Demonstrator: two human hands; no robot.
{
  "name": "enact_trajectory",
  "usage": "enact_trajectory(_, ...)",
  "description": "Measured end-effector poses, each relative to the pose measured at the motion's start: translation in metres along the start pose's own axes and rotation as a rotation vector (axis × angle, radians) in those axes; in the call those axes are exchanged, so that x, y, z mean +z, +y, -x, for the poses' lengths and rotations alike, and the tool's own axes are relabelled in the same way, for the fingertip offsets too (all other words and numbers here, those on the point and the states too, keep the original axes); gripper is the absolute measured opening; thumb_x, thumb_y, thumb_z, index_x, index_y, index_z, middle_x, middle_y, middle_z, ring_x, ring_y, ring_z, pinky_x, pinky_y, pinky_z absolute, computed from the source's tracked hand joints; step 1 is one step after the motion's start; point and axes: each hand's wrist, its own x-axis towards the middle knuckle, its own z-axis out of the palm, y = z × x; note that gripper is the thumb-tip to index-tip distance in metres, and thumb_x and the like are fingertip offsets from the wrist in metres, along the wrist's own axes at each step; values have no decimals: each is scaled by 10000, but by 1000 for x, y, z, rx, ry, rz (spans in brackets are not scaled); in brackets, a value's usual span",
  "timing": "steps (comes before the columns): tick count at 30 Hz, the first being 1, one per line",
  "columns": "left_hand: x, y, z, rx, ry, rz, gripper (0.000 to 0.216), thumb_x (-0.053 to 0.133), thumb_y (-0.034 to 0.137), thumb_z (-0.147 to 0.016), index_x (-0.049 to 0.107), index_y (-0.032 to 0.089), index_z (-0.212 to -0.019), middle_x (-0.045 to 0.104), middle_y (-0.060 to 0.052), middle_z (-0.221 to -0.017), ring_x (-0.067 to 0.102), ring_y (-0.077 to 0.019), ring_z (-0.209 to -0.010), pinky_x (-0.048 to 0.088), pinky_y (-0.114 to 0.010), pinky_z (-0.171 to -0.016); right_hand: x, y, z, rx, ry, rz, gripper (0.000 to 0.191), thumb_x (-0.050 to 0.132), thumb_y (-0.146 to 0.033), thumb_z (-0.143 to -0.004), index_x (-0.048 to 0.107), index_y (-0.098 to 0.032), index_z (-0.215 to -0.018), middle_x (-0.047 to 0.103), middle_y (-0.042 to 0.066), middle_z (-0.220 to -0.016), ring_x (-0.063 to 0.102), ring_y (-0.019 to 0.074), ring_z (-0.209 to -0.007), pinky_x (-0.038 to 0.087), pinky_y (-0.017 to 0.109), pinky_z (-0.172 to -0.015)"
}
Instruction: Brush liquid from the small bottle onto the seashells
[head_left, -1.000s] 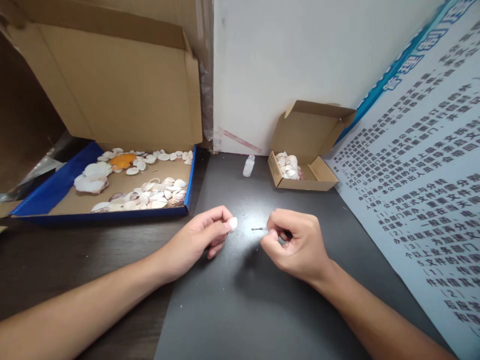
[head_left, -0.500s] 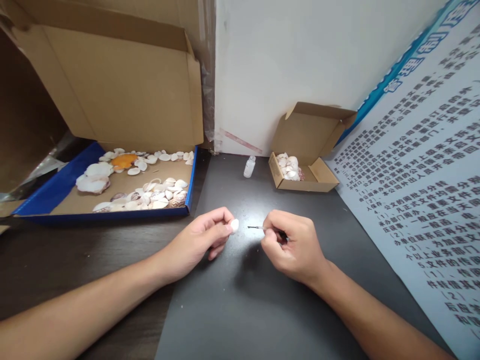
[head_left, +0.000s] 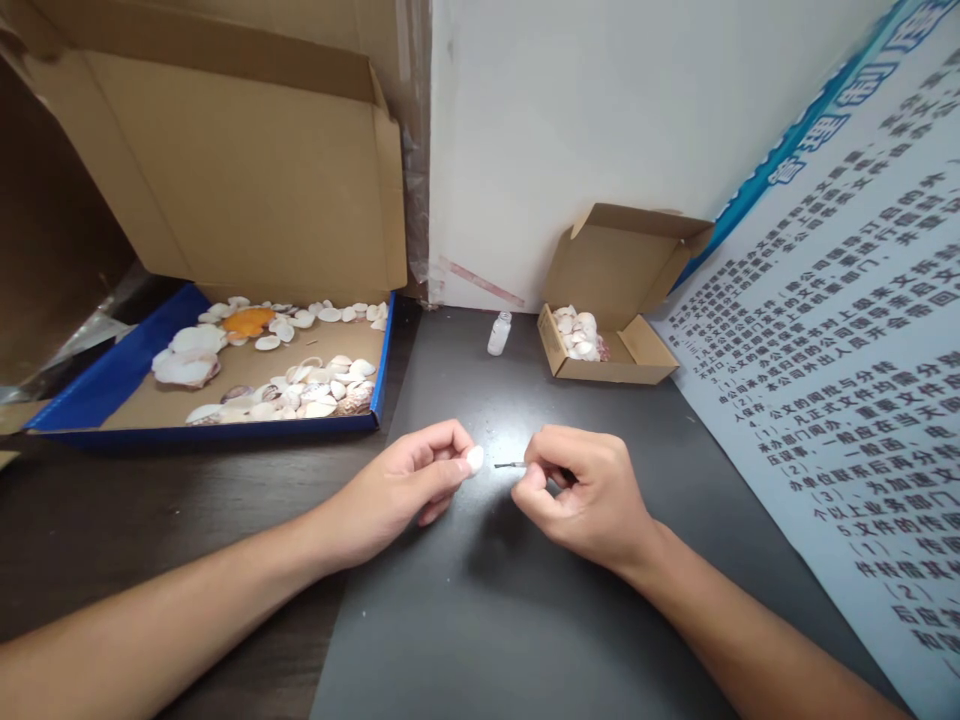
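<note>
Between the thumb and fingers of my left hand (head_left: pixel 420 475) is a small white seashell (head_left: pixel 475 459). My right hand (head_left: pixel 589 490) is closed around a thin brush (head_left: pixel 510 464), whose dark tip points left at the shell with a short gap between them. The brush's handle is mostly hidden inside my fingers. Beyond both hands, a small bottle (head_left: pixel 499 334) with whitish contents stands uncapped on the dark grey mat (head_left: pixel 450 630).
On the left, a blue-edged cardboard box (head_left: pixel 225 432) with its lid raised holds many shells and an orange scallop shell (head_left: pixel 248 322). A smaller open cardboard box (head_left: pixel 622 372) of shells sits at the back right. A printed sheet (head_left: pixel 847 330) slants along the right side.
My left hand and the shell have shifted slightly right and down. The brush tip has dipped a little, and my right hand has turned slightly.
</note>
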Motion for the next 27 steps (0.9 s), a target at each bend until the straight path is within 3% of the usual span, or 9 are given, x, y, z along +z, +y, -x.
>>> enact_trajectory(10,2,0,3,5,-36,-164,238,539,413,-915,494,194,-832,401,66,-665,358,-83,-562,269,-230,-522,3,3,2,11,-74,-2,162,494,-122,-665,424,-187,-534,335,-63,-504,297,69,-461,243,216,-465)
enact_trajectory(21,3,1,2,-2,-39,-174,230,531,403,-922,483,198,-830,389,72,-651,343,-86,-559,255,-238,-524,3,1,3,-11,-123,-25,167,476,-120,-698,433,-186,-551,364,-55,-516,323,74,-472,258,213,-483)
enact_trajectory(27,3,1,2,-13,-48,-166,231,527,398,-938,495,193,-838,390,71,-667,348,-81,-568,264,-236,-530,4,4,1,60,-107,37,173,482,-122,-695,435,-185,-541,378,-52,-515,330,78,-478,250,219,-483)
